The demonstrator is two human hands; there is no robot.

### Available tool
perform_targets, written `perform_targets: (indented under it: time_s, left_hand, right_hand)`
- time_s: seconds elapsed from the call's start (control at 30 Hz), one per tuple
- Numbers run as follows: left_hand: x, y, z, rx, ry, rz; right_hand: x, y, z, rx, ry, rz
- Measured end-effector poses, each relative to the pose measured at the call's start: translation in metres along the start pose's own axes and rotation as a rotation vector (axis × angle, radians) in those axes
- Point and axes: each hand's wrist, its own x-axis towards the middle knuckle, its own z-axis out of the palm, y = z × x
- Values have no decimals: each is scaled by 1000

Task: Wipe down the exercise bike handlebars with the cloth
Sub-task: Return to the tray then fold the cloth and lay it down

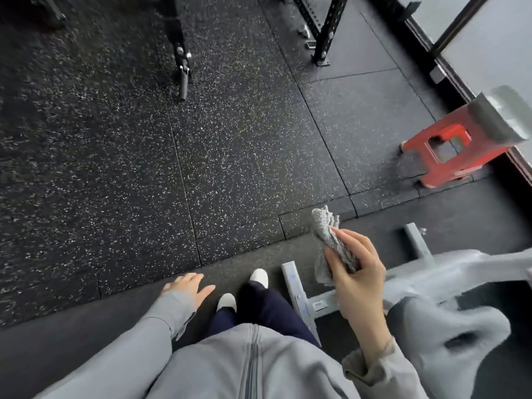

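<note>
At the bottom of the frame a grey zipped jacket (247,367) is seen, with both sleeves reaching forward. The left hand (187,285), at lower centre-left, is held relaxed with fingers spread and nothing in it, apparently kept free for balance. The right hand (357,280), at lower right, is closed round a bunched grey cloth (326,240), which is pinched between thumb and fingers, likely so that a wad is presented for wiping. Just beside it, the grey exercise bike frame (449,269) and its floor bar (296,295) are seen blurred; the handlebars cannot be made out, so wiping is judged not yet begun. Farther off on the speckled floor (230,139), a red stool (443,156) stands at the right edge.
</note>
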Motion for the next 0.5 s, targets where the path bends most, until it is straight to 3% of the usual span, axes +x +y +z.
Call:
perform_targets:
  time_s: [0.23,0.5]
  left_hand:
    - [66,54,-76,120,-21,21]
    - [141,162,-187,208,99,161]
  right_hand:
    - [75,40,-17,-44,116,111]
    - [175,65,-54,-86,270,173]
